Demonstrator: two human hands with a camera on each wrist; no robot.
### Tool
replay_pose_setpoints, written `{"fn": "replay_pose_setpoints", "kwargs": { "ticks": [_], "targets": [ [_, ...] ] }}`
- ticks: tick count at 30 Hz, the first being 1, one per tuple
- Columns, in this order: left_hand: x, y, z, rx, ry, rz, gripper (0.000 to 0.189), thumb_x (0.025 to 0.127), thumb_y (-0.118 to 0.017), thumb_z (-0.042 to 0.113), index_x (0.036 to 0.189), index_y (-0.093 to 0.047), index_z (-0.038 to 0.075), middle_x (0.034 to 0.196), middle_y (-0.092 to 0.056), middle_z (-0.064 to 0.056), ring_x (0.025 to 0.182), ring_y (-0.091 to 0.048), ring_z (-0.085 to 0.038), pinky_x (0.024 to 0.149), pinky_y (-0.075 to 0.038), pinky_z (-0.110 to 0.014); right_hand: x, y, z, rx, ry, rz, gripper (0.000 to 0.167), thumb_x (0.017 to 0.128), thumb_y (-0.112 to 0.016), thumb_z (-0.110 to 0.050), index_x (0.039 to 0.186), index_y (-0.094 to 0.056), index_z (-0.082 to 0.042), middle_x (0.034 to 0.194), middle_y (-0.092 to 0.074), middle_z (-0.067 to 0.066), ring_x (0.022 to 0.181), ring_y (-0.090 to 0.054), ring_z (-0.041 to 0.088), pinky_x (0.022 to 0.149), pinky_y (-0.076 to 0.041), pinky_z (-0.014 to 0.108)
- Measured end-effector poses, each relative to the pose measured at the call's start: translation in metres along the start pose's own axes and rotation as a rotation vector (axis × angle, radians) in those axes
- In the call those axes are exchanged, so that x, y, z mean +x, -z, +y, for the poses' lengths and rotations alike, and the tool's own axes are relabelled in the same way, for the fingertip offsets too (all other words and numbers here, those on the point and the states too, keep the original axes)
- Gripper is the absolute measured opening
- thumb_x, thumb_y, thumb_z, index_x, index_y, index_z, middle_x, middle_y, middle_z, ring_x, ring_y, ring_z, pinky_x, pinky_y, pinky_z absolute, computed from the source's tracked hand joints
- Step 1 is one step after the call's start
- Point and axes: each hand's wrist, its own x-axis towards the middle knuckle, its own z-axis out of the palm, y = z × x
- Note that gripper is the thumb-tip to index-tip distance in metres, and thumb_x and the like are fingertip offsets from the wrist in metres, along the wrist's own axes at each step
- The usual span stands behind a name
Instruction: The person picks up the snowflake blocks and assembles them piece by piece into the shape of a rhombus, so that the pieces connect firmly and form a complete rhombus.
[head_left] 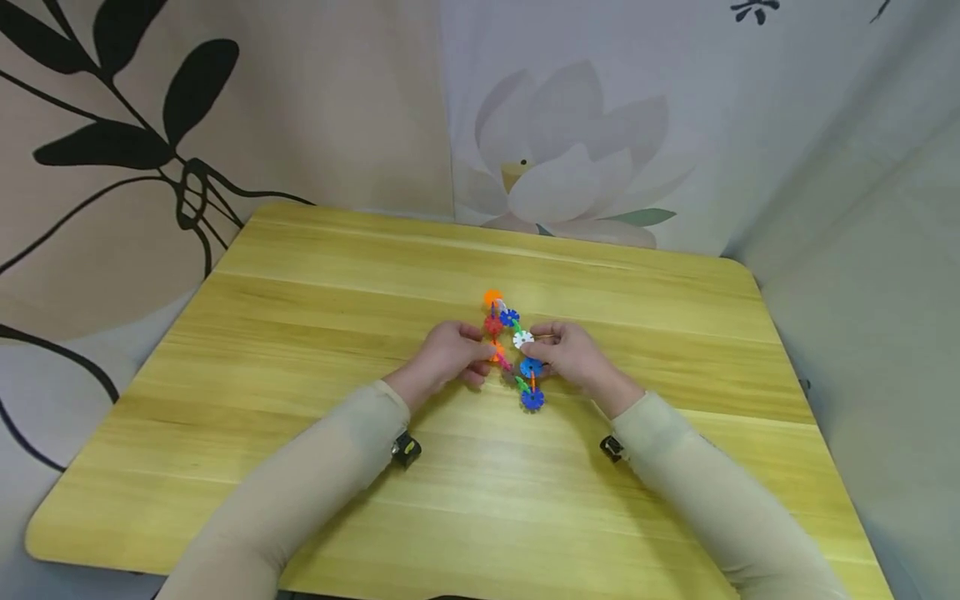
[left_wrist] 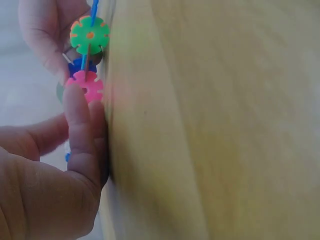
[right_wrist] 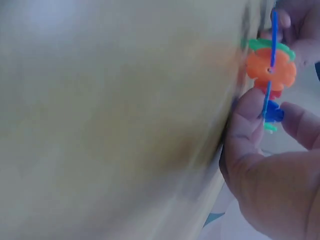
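Several flower-shaped interlocking plastic discs are joined edge to edge in a loop, low over the middle of the table. An orange disc (head_left: 492,297) is at its far end and a blue disc (head_left: 532,399) at its near end. From the left side, my left hand (head_left: 448,354) pinches the loop by the orange and pink discs; the left wrist view shows its fingers at a pink disc (left_wrist: 94,90), below a green disc (left_wrist: 90,35). On the other side my right hand (head_left: 576,357) grips the loop near a white disc (head_left: 522,339). Fingers partly hide several discs.
The wooden table (head_left: 337,275) extends around both hands. Behind it hangs a pale curtain (head_left: 360,108) printed with leaves and a flower. A small black wrist camera (head_left: 406,448) sits at the left cuff, another wrist camera (head_left: 612,448) at the right.
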Motion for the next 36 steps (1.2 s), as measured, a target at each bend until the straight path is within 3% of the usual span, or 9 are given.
{"fn": "replay_pose_setpoints", "kwargs": {
  "ticks": [5,13,28,36],
  "targets": [
    [0.0061,-0.0036,-0.0002,-0.048,-0.032,0.029,0.032,0.099,-0.069,-0.004,0.130,-0.061,-0.006,0.096,-0.069,-0.014,0.070,-0.069,-0.020,0.061,-0.066,-0.029,-0.0013,-0.0037,0.0028,0.034,0.002,0.020,0.050,0.105,-0.069,-0.018,0.148,-0.053,0.002,0.114,-0.064,0.009,0.082,-0.067,0.014,0.071,-0.065,0.026],
    [0.0051,-0.0037,0.0018,-0.038,-0.029,0.023,0.024,0.101,-0.067,-0.003,0.125,-0.065,-0.003,0.095,-0.067,-0.011,0.071,-0.067,-0.019,0.060,-0.066,-0.029,-0.0049,-0.0043,0.0010,0.072,-0.024,0.041,0.051,0.105,-0.068,-0.016,0.148,-0.050,0.005,0.122,-0.063,0.013,0.085,-0.067,0.014,0.072,-0.066,0.025],
    [0.0043,-0.0033,0.0021,-0.017,-0.021,0.025,0.024,0.100,-0.067,-0.004,0.125,-0.066,-0.002,0.096,-0.068,-0.011,0.074,-0.068,-0.019,0.062,-0.067,-0.029,-0.0041,-0.0039,-0.0035,-0.029,-0.083,0.093,0.046,0.102,-0.069,-0.016,0.142,-0.055,0.002,0.111,-0.065,0.012,0.079,-0.064,0.015,0.067,-0.065,0.025],
    [0.0056,-0.0029,0.0040,0.024,-0.029,0.030,0.029,0.101,-0.068,-0.002,0.130,-0.064,0.000,0.099,-0.069,-0.011,0.074,-0.069,-0.019,0.062,-0.067,-0.029,-0.0053,-0.0026,-0.0029,-0.128,-0.115,0.077,0.044,0.103,-0.070,-0.023,0.138,-0.058,0.000,0.104,-0.066,0.009,0.082,-0.062,0.016,0.064,-0.060,0.025]
  ]
}}
